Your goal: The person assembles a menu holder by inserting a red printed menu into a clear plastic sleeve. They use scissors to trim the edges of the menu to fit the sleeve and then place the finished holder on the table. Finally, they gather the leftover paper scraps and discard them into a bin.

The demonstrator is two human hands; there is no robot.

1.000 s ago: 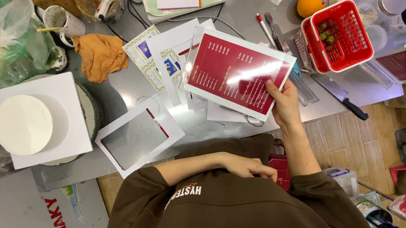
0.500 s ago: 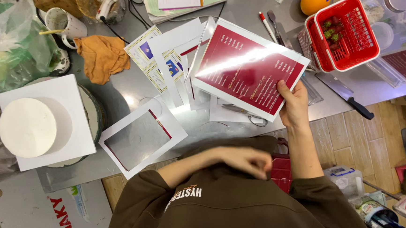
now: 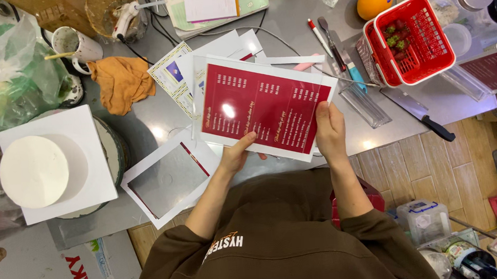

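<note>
1. Both hands are holding one dark red laminated menu sheet just above the near edge of the steel worktop — it is lying nearly flat, tilted slightly toward the person.
2. The left hand is closed on the sheet's near edge, thumb on top and the other fingers hidden beneath. The right hand is gripping the near right corner, fingers wrapping the edge.
3. The sheet is spanning the gap between the hands, with most of it extending away from them over loose printed papers.
4. Risk: the glossy film is glaring under the light and looks slick, so a pinch held at one edge only could let the far side sag or slide out.
5. Risk: a chef's knife is lying near the right hand at the near edge — a sideways swing of the sheet could catch it.
6. Risk: a white cake on a white square board is sitting toward the left edge, well apart from the left hand; a wide sweep that way could mark it.
7. A red basket is sitting toward the far right corner, beyond the right hand.
</note>
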